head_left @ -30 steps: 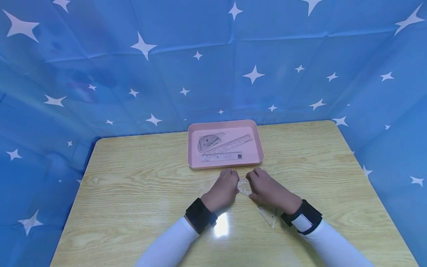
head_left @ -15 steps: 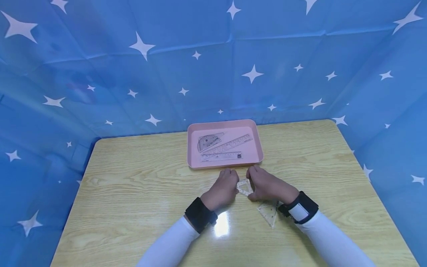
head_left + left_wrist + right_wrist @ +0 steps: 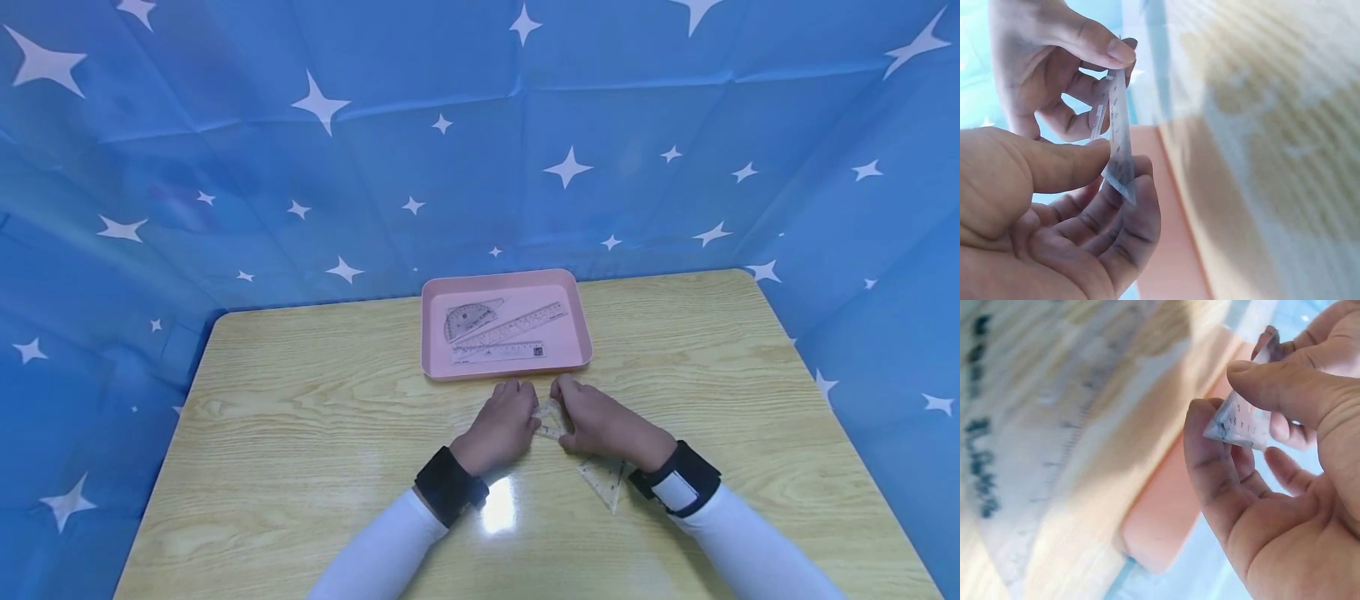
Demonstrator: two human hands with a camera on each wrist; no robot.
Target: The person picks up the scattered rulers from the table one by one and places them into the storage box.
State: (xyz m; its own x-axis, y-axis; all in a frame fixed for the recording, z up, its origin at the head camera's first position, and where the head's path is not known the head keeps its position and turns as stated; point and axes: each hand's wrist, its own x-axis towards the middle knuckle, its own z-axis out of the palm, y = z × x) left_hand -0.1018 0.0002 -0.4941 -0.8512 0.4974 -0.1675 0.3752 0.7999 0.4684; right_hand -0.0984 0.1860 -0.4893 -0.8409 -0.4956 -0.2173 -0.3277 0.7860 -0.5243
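Observation:
In front of the pink tray, a small clear set square [image 3: 549, 427] is held between both hands. My left hand [image 3: 504, 423] pinches one end of it between thumb and curled fingers. The opposite corner is pinched by my right hand [image 3: 606, 427], thumb on one face and fingers on the other. From the left wrist view the set square [image 3: 1120, 128] appears nearly edge-on, its scale marks facing the camera. A second, larger clear set square [image 3: 602, 482] lies on the table beneath the right wrist, partly covered; dark lettering shows on it in the right wrist view.
The pink tray [image 3: 583, 337] stands at the back of the wooden table [image 3: 300, 400]. It holds a clear protractor [image 3: 467, 322], a slanted ruler [image 3: 536, 318] and a straight ruler [image 3: 498, 352]. A blue star-patterned cloth [image 3: 480, 167] hangs behind.
Both hands stay almost in place, still gripping the small set square. Its tilt changes slightly between frames. The right hand and wrist have shifted only a little.

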